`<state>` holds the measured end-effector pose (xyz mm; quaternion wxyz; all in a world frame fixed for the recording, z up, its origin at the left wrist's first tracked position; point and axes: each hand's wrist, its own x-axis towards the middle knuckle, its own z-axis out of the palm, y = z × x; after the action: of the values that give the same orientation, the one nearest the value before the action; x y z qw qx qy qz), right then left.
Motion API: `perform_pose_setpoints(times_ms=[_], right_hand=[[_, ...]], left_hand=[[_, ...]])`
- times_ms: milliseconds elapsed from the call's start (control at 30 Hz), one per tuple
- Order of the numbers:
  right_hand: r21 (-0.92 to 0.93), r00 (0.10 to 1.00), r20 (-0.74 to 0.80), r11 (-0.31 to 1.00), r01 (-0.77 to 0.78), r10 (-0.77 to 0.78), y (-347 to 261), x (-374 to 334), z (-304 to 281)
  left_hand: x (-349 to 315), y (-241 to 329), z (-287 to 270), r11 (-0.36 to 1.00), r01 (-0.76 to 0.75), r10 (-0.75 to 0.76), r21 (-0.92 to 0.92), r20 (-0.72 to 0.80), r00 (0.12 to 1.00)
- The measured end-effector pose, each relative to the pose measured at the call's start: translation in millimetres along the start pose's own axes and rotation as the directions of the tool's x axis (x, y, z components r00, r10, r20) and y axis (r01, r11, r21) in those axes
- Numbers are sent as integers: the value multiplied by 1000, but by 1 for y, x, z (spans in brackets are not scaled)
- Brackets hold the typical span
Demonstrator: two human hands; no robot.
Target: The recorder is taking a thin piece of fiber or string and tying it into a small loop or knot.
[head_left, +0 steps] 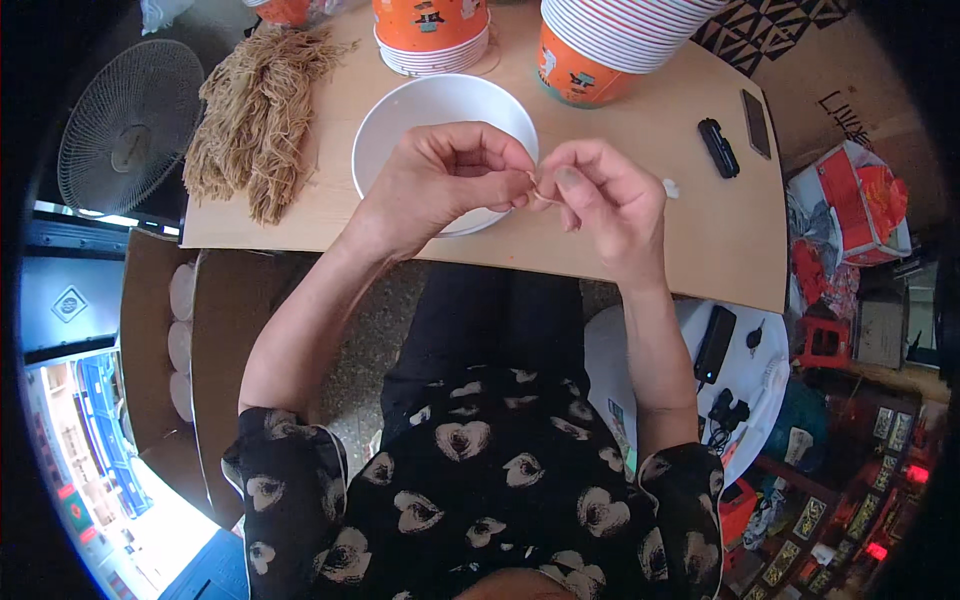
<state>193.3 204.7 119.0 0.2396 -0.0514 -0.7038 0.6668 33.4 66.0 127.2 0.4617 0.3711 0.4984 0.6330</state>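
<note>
My left hand (445, 180) is closed in a pinch above the front of a white bowl (380, 120). Close to its fingertips, my right hand (615, 205) also pinches, just right of the bowl. Between the fingers runs a thin, light tan string (545, 196), bent into a small loop. Both hands grip it, and its ends are hidden by the fingers. At the table's left lies a thick bundle of tan strings (262, 110), loosely heaped.
Behind the bowl stand stacked orange paper buckets (432, 25), with a second bucket stack (590, 60) to their right. A black device (718, 148) and a phone (756, 123) lie on the wooden table (620, 262). Below is a white round stool (610, 350); a fan (130, 130) stands left.
</note>
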Motion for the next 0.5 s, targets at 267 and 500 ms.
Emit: perform_pose_setpoints(times_ms=[267, 500], right_hand=[[3, 997, 18, 997, -72, 72, -1, 1, 3], [-57, 999, -39, 998, -1, -2, -2, 0, 7]], left_hand=[[-2, -2, -2, 999, -32, 32, -32, 16, 999], [-4, 0, 1, 996, -67, 68, 50, -18, 998]])
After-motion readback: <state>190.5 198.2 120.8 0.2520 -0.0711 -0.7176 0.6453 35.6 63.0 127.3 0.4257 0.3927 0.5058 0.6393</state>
